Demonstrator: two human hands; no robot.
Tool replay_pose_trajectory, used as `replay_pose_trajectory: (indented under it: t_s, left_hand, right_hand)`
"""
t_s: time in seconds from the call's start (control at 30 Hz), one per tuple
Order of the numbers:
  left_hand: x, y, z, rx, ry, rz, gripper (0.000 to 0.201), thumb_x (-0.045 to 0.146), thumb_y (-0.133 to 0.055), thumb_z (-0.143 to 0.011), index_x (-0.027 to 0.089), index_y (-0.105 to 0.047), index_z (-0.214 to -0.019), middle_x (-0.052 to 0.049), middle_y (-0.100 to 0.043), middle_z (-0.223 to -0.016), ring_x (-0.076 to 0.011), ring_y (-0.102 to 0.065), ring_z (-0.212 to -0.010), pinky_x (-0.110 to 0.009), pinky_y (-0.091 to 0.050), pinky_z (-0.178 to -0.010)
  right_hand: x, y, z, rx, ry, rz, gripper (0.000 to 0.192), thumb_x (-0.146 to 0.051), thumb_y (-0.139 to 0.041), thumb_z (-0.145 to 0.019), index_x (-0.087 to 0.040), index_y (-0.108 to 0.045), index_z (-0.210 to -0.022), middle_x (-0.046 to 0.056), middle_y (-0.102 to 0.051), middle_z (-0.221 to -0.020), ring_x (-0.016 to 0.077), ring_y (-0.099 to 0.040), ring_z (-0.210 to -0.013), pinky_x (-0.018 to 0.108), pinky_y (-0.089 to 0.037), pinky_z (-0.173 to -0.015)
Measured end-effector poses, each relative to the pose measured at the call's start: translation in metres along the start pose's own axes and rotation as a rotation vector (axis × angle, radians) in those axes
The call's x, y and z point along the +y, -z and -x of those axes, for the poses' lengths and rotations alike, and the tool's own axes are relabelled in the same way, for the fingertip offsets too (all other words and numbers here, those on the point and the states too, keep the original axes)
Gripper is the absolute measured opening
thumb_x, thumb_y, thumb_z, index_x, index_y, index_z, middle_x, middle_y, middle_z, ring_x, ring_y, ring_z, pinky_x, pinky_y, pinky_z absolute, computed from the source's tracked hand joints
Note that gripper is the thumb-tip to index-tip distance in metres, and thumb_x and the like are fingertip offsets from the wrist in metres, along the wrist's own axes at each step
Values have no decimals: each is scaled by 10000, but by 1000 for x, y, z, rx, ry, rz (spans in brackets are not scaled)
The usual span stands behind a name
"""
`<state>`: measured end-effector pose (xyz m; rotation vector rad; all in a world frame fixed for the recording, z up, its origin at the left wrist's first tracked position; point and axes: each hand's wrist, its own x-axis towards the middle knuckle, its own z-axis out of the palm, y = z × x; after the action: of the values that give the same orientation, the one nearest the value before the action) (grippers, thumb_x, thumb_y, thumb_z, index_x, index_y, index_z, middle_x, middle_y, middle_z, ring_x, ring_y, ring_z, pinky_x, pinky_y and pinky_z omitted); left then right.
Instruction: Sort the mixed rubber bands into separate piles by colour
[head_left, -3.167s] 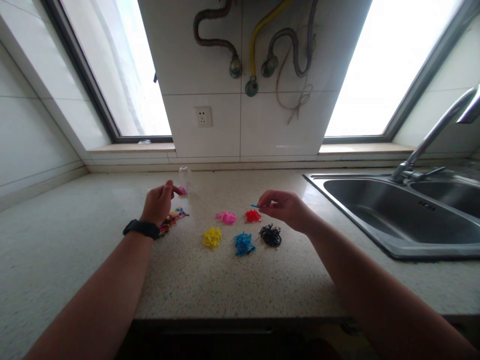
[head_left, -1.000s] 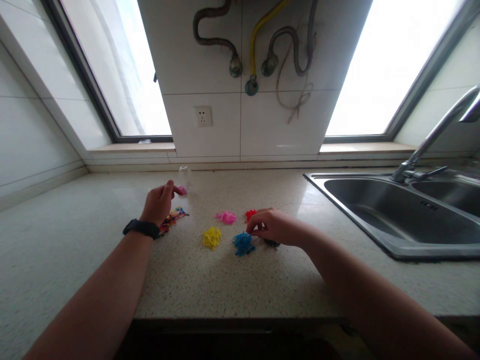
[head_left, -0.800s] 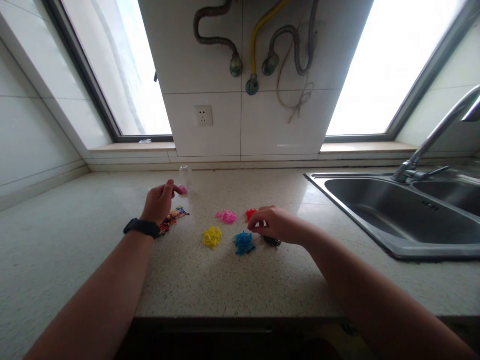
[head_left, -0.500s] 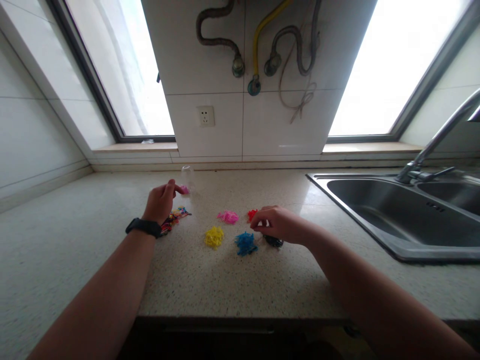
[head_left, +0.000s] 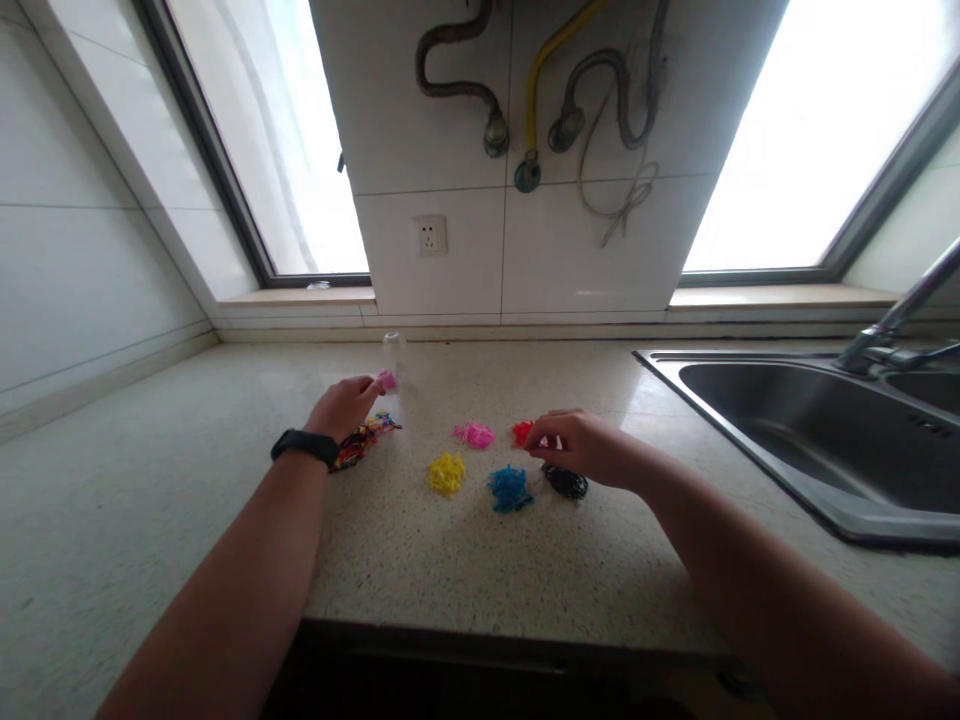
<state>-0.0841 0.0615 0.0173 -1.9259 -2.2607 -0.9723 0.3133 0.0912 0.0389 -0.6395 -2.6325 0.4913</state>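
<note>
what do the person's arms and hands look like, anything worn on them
Both forearms are bare, with no sleeves in view. The left hand has a black band, like a watch or fitness tracker, around its wrist. The right hand wears nothing: no glove, no ring or band that can be made out. No markings show on either arm.

Our right hand (head_left: 589,450) was up in the air with a little blue band. Then we went down to the blue pile (head_left: 509,489), and now our fingers are by the red pile (head_left: 523,433). Our head turned left a bit.
</note>
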Motion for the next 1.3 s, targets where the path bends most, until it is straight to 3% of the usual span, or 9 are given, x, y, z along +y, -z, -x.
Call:
replay_pose_trajectory:
  t_s: [0.2, 0.37, 0.77, 1.0, 1.3]
  left_hand:
    - [-15, -3, -1, -80, 18, -146, 288, 411, -571, -825, 230, -784, -895, -117, -764, -906, -254, -686, -814, -301, -438, -711]
    - [-24, -5, -3, -111, 38, -163, 244, 388, -621, -778, 240, -800, -852, -107, -763, -859, -255, -685, -789, -311, -452, -711]
    - [-27, -5, -3, -186, 45, -136, 210, 405, -663, -747, 257, -807, -788, -100, -759, -801, -239, -673, -726, -310, -437, -657]
    - [-25, -4, -5, -277, 125, -172, 261, 389, -644, -776, 216, -795, -900, -84, -765, -891, -206, -675, -809, -266, -443, -687]
    - [-22, -4, -4, -261, 146, -136, 280, 383, -618, -769, 191, -778, -895, -81, -756, -879, -206, -674, -794, -267, -435, -662]
  right_hand:
    - [1, 1, 0, -3, -9, -11, 127, -258, -619, -893, -208, -733, -919, 18, -688, -800, 124, -588, -698, 256, -428, -661]
    - [-1, 2, 1, -4, -13, -3, 129, -245, -613, -893, -208, -731, -930, 23, -690, -817, 123, -586, -703, 256, -427, -660]
    - [2, 1, 0, 0, -11, 12, 128, -250, -604, -898, -205, -723, -914, 22, -683, -810, 121, -579, -696, 251, -422, -654]
    - [2, 1, 0, 4, -17, 20, 129, -247, -602, -899, -199, -721, -917, 18, -682, -806, 118, -581, -698, 250, -417, -665]
    - [2, 2, 1, 8, -18, 25, 148, -276, -596, -911, -199, -721, -927, 21, -680, -806, 119, -582, -699, 245, -421, -658]
